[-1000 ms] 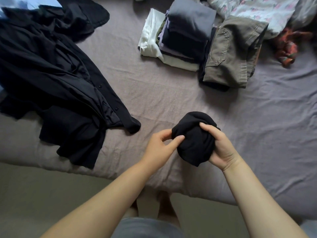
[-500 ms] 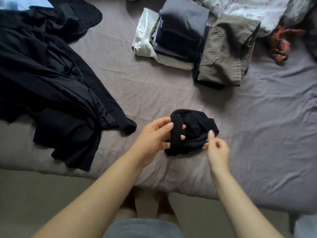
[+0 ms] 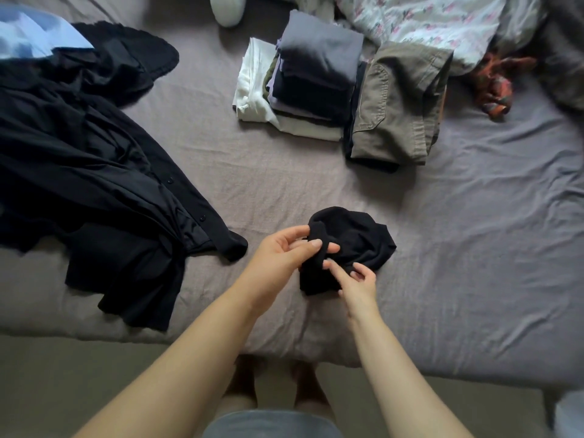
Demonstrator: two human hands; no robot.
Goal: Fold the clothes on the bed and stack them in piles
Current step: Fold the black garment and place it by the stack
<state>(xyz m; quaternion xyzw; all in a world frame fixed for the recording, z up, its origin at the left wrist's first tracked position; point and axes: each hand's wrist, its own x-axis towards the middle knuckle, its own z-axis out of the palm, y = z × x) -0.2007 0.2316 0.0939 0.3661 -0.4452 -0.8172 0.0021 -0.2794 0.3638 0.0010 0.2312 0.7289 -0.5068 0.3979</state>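
Clothing still unfolded, a black button-front garment (image 3: 94, 191), sprawls over the left part of the grey-sheeted bed (image 3: 474, 248) with a pale blue piece (image 3: 34, 36) at its far corner. Near the bed's front edge the left hand (image 3: 281, 251) pinches a ribbed band of a small black garment (image 3: 350, 245) between thumb and fingers, while the right hand (image 3: 357, 279), fingers curled, pinches the same cloth lower down. Farther back stands a pile of folded tops (image 3: 309, 80), touching folded olive trousers (image 3: 398, 102) on its right, then a floral cloth (image 3: 426, 20) and a crumpled red patterned cloth (image 3: 496, 86).
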